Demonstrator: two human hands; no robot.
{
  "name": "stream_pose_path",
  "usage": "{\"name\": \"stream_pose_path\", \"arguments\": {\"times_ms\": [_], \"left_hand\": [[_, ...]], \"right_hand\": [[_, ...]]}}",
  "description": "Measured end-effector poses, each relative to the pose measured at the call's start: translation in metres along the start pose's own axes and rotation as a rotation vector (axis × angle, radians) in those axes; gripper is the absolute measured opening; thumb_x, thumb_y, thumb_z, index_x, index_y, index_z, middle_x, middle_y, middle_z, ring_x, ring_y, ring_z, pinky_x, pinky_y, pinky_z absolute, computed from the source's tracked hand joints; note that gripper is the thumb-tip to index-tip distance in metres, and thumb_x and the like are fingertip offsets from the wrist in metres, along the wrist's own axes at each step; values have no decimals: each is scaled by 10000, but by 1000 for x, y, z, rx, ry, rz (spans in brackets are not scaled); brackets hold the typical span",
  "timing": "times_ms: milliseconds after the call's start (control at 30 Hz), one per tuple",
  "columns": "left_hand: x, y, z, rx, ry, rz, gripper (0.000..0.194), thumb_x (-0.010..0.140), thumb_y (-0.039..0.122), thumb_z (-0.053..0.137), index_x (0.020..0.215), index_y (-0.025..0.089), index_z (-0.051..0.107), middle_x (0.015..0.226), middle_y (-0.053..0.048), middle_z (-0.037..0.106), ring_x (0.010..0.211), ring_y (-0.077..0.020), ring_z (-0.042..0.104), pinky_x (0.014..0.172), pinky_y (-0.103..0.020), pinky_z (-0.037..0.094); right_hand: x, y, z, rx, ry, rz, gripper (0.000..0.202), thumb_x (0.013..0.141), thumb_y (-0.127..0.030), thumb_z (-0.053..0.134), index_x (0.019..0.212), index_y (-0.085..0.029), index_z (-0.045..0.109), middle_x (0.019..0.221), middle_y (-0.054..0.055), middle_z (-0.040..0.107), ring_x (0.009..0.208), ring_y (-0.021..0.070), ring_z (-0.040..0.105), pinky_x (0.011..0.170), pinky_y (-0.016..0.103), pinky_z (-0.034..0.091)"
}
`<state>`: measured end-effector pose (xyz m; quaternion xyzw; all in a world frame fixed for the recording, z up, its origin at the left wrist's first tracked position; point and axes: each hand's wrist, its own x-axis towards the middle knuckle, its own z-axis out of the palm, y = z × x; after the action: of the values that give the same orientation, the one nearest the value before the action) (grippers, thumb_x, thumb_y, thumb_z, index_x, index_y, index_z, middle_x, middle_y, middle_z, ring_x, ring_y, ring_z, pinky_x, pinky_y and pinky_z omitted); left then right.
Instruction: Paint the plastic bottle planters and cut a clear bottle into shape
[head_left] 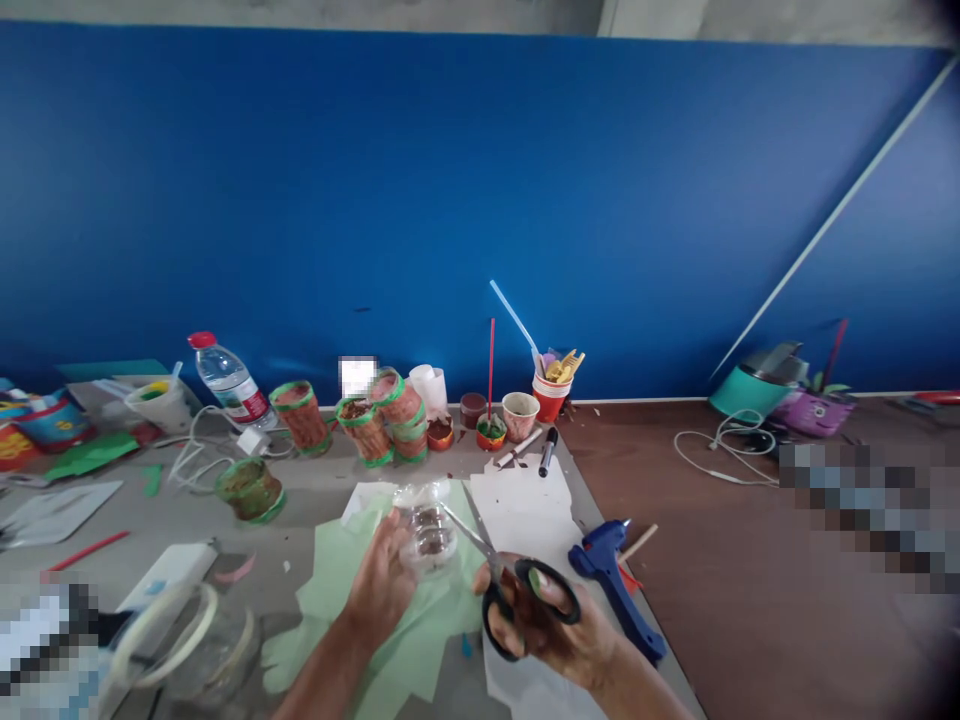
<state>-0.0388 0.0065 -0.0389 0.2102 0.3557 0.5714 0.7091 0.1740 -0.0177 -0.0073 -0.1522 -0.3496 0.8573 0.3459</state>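
My left hand (382,572) is wrapped round the left side of a clear plastic container (429,530) with brown smears in it, over pale green paper (412,655). Black-handled scissors (487,550) are in my right hand (555,630), fingers through the loops. Their blades are spread apart and point up and left, the tips close to the container's right side. White paper (525,510) lies beneath the scissors. Just right of my right hand rests a blue glue gun (619,590).
Brown and green painted pots (300,418), a water bottle (232,380) and paint cups (520,415) line the blue partition (450,200). A black marker (549,452) lies behind the white paper. A clear jar (210,650) stands front left. Cables (724,450) and a teal container (754,385) sit right.
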Motion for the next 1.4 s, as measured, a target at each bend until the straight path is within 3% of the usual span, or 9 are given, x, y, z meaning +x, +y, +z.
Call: {"name": "stream_pose_path", "arguments": {"times_ms": [100, 333, 500, 600, 867, 1000, 1267, 1400], "left_hand": [[-2, 3, 7, -19, 13, 18, 230, 779, 389, 633, 869, 184, 687, 895, -68, 739, 986, -283, 669, 979, -496, 462], [-6, 0, 11, 217, -100, 36, 199, 765, 377, 680, 908, 243, 716, 913, -54, 733, 1013, -269, 647, 965, -399, 456], [-4, 1, 18, 282, -155, 202, 415, 768, 396, 693, 1147, 231, 650, 1131, -99, 688, 1117, -291, 596, 1000, -402, 411], [-3, 3, 19, 314, -105, 272, 510, 758, 408, 705, 1221, 223, 601, 1168, -110, 671, 1123, -291, 593, 1011, -405, 394], [-1, 0, 16, 426, -19, 324, 501, 730, 383, 736, 1181, 203, 615, 1194, -115, 659, 1152, -304, 569, 990, -377, 398], [0, -3, 16, 465, -50, 315, 475, 703, 373, 756, 1124, 182, 645, 1199, -123, 652, 1182, -314, 546, 1009, -372, 386], [-3, 5, 21, 574, 54, 384, 490, 696, 415, 753, 1116, 194, 634, 1190, -109, 657, 1192, -311, 532, 1007, -365, 379], [-4, 5, 24, 515, 25, 377, 518, 700, 431, 746, 1144, 203, 610, 1146, -108, 675, 1152, -314, 561, 969, -375, 404]], "right_hand": [[0, 0, 0, -15, -2, 20, 599, 654, -589, 717, 968, -82, 657, 582, 15, 537, 481, 74, 413, 438, 218, 148], [0, 5, -2, -53, 47, 15, 568, 674, -580, 704, 913, -66, 666, 578, 35, 577, 445, 69, 451, 398, 208, 120], [-1, 3, 1, -106, 54, -3, 596, 678, -586, 709, 946, -57, 653, 566, 33, 581, 434, 70, 447, 416, 204, 162], [-1, 3, 3, -100, 70, -4, 595, 660, -585, 727, 938, -65, 653, 559, 23, 570, 447, 76, 448, 436, 207, 200], [3, 9, 4, -190, 131, -33, 623, 618, -613, 752, 935, -86, 650, 544, 2, 555, 475, 73, 411, 495, 221, 231], [4, 6, 3, -216, 140, -85, 642, 611, -632, 748, 946, -95, 640, 557, -6, 549, 484, 73, 405, 511, 228, 237], [1, 7, 2, -196, 119, -22, 619, 635, -605, 743, 942, -78, 636, 542, 5, 551, 459, 65, 394, 488, 215, 229], [1, 6, 4, -195, 130, 8, 624, 620, -621, 744, 927, -88, 634, 547, 3, 554, 457, 68, 406, 498, 214, 248]]}}
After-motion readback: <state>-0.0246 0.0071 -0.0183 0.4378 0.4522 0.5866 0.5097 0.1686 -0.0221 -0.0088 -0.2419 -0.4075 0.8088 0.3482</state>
